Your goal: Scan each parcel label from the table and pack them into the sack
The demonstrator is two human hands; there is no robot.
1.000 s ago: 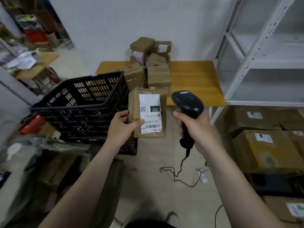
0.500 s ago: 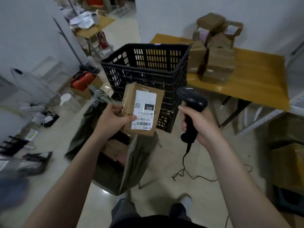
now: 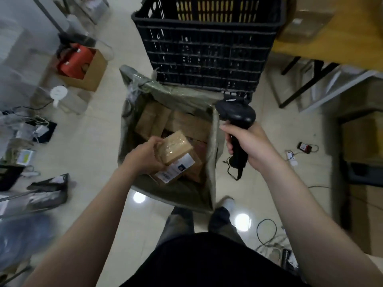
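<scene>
Close in, the left hand (image 3: 145, 156) has its fingers curled round one parcel (image 3: 176, 149), a brown block wrapped in glossy clear tape, held over the open mouth of the sack (image 3: 213, 166). A white label (image 3: 178, 167) shows on the parcel's lower side, just under the hand. It carries a dark square and lines of print too blurred to read. The right hand (image 3: 250, 143), level with the left and well apart from it, is clamped on the handle of a black scanner (image 3: 236, 118). The scanner's head points away from the body and its cable hangs below the fist. The grey-green sack stands between the two hands, nearer the left. Inside it, beneath and beyond the held parcel, lie at least three more brown parcels (image 3: 186, 123), though blur makes an exact count uncertain. Beyond both hands stands one black slatted crate (image 3: 207, 48). Far beyond the right hand is a wooden table (image 3: 352, 32) bearing one blurred parcel (image 3: 306, 23).
</scene>
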